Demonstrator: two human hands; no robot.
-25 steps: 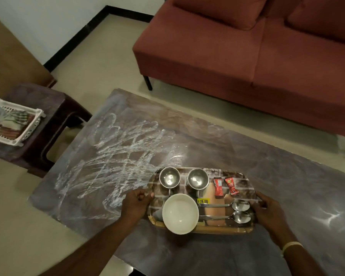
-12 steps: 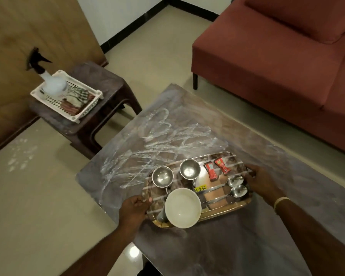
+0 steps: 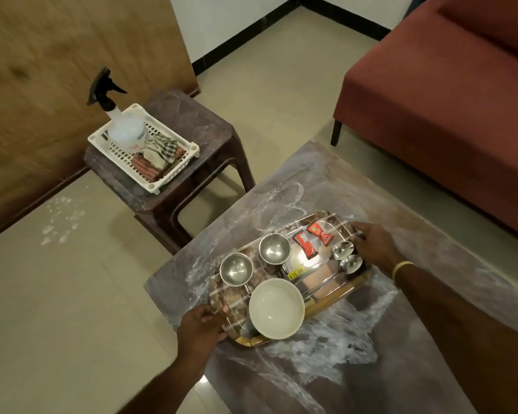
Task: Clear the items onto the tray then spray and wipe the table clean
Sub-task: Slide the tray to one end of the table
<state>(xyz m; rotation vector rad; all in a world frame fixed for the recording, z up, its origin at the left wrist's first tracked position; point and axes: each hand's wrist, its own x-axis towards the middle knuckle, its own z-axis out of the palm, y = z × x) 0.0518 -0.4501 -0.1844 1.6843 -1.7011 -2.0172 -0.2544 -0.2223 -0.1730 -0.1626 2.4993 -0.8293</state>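
A patterned tray (image 3: 334, 298) sits over the near left corner of the brown marble table (image 3: 431, 222), which is smeared with white powder. My left hand (image 3: 202, 324) grips the tray's near left end and my right hand (image 3: 376, 245) grips its far right end. On the tray are a white bowl (image 3: 276, 308), two steel cups (image 3: 236, 269) (image 3: 274, 248), two red sachets (image 3: 311, 239) and two steel spoons (image 3: 346, 258). Whether the tray is lifted off the table I cannot tell.
A dark stool (image 3: 189, 144) to the left carries a white basket (image 3: 174, 171) with a spray bottle (image 3: 121, 124) and folded cloths (image 3: 159, 156). A red sofa (image 3: 449, 94) stands beyond the table. White powder specks lie on the floor (image 3: 60, 219) by the wooden panel.
The view has swung left, bringing the stool and basket closer into view. The tray, held at both ends, has shifted toward the table's left corner and turned slightly.
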